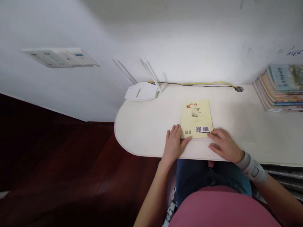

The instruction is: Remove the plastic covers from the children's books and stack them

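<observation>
A thin yellow book (196, 116) lies closed on the white desk, its printed cover with a barcode and QR code facing up. At its lower left corner rests my left hand (174, 142), fingers stretched along the side edge and thumb by the bottom edge. My right hand (224, 145), with a grey wrist brace (253, 167) behind it, touches the lower right corner with its fingertips. Its fingers are extended and slightly apart. Neither hand is wrapped round the book.
A white router (142, 91) with upright antennas stands at the desk's back left. Yellow and black cables (199, 84) run along the wall to a round hole (239, 89). Stacked books (281, 91) are at the right. The desk (142, 132) has a rounded left end; a socket panel (61, 57) is on the wall.
</observation>
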The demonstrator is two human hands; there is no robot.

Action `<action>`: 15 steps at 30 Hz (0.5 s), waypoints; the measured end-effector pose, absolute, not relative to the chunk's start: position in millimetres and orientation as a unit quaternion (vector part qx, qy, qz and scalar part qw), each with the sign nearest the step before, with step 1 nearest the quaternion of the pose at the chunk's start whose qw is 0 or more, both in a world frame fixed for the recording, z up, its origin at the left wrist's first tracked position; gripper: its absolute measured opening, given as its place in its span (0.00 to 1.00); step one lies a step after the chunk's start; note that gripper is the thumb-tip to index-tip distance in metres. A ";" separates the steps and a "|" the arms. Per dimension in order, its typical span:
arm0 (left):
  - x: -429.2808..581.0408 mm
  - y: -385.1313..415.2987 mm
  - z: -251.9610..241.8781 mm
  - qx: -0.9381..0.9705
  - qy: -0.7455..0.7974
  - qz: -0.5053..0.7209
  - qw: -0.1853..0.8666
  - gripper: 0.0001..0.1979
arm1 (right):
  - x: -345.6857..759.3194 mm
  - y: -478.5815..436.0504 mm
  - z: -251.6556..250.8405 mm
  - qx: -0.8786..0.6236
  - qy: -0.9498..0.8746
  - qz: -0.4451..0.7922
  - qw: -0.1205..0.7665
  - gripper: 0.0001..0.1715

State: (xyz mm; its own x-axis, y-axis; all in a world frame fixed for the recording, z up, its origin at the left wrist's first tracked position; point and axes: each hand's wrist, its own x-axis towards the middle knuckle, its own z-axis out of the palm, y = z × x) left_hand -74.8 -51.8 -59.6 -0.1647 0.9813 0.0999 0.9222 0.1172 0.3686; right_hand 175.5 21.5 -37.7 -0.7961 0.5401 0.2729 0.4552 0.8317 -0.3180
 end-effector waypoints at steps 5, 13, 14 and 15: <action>-71.6 -52.0 -63.0 0.625 0.747 0.215 0.076 0.34 | 178.1 20.7 -35.6 -0.225 -0.956 0.116 0.150 0.24; -66.7 -50.0 -53.2 0.595 0.771 0.225 0.043 0.32 | 179.2 19.0 -34.4 -0.231 -0.953 0.131 0.143 0.24; -62.8 -48.6 -48.7 0.592 0.774 0.223 0.029 0.31 | 179.2 19.1 -35.5 -0.235 -0.951 0.133 0.151 0.24; -58.2 -46.7 -43.8 0.595 0.771 0.226 0.018 0.30 | 179.3 19.4 -36.9 -0.238 -0.948 0.133 0.165 0.24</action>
State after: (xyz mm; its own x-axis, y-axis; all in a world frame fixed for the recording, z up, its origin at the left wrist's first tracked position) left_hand -58.2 -46.7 -43.8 -0.2907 0.9261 0.2405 0.9095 0.1893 0.3701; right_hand 179.3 19.4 -36.9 -0.8320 0.4951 0.2503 0.4073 0.8515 -0.3303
